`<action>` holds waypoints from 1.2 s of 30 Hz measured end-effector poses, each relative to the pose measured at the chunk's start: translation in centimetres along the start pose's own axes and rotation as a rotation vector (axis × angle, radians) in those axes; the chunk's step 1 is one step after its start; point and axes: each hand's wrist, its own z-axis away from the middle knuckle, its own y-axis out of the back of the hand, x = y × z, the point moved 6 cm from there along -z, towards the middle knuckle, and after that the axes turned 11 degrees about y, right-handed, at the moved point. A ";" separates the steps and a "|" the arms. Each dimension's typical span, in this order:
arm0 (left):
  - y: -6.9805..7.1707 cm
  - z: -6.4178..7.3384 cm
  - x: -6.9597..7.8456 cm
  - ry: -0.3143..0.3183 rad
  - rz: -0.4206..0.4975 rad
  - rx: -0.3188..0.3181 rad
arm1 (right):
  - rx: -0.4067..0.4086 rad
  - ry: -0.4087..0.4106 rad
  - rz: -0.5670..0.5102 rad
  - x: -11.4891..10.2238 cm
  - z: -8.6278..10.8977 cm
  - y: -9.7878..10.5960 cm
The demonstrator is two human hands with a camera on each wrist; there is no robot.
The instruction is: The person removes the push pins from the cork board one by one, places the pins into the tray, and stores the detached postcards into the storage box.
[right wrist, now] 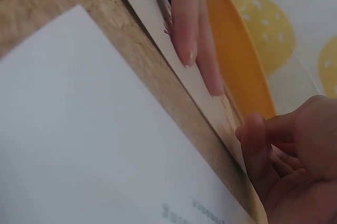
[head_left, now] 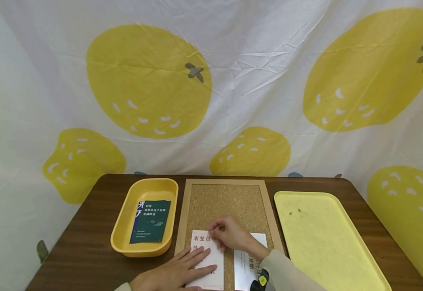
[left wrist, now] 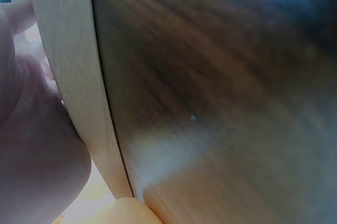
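A corkboard [head_left: 226,202] in a light wooden frame lies on the table. Flat on it is a white card [head_left: 216,279] with red Chinese writing. My left hand [head_left: 175,268] rests on this card with fingers spread and straight. At the card's upper right corner, the thumb and forefinger of my right hand [head_left: 231,234] come together in a pinch. What sits between them is hidden by the fingertips, also in the right wrist view. A second white card [head_left: 244,268] with dark print lies to the right, partly beneath the right forearm.
Left of the board stands a yellow basin [head_left: 118,238] with a dark green card [head_left: 155,226] on top of a blue one. A pale yellow tray [head_left: 324,234] lies to the right. Behind the brown table [head_left: 87,226] hangs a lemon-patterned cloth [head_left: 153,89].
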 end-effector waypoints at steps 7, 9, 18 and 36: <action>0.0 0.0 0.0 0.002 0.025 -0.015 | 0.016 -0.030 0.020 -0.1 0.2 0.9; -0.1 0.0 -0.1 0.004 0.026 -0.014 | 0.023 -0.027 0.032 -0.2 0.3 1.2; 0.0 -0.1 -0.2 0.055 0.100 -0.057 | 0.043 -0.023 0.030 -0.3 0.6 2.4; -0.1 0.0 -0.3 0.053 0.111 -0.066 | 0.173 -0.032 0.112 -0.1 1.5 5.6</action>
